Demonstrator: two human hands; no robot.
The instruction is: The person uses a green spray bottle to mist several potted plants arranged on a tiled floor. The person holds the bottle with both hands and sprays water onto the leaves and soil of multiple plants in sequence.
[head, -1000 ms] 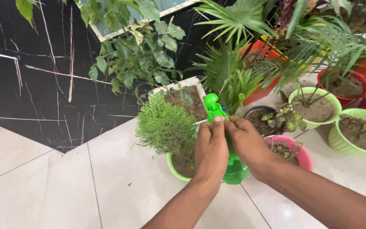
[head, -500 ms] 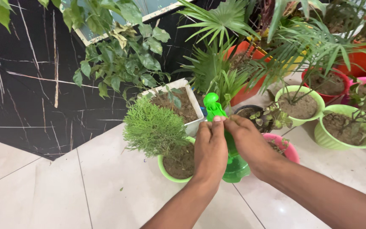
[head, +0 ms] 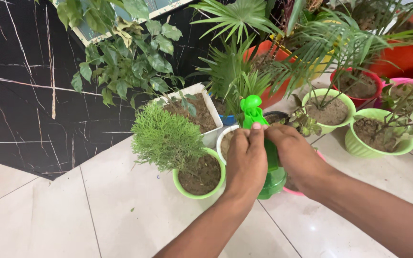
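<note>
Pale floor tiles [head: 120, 215] meet a black marble wall. Both forearms reach in from five o'clock, knuckles up. Left hand [head: 246, 160] and right hand [head: 295, 155] are closed around a green spray bottle [head: 271, 174], at three o'clock of the bushy green-potted shrub [head: 168, 138].

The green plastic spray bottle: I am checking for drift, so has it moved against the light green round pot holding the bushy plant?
Yes. The green plastic spray bottle has risen slightly; its base sits higher beside the light green round pot.
</note>
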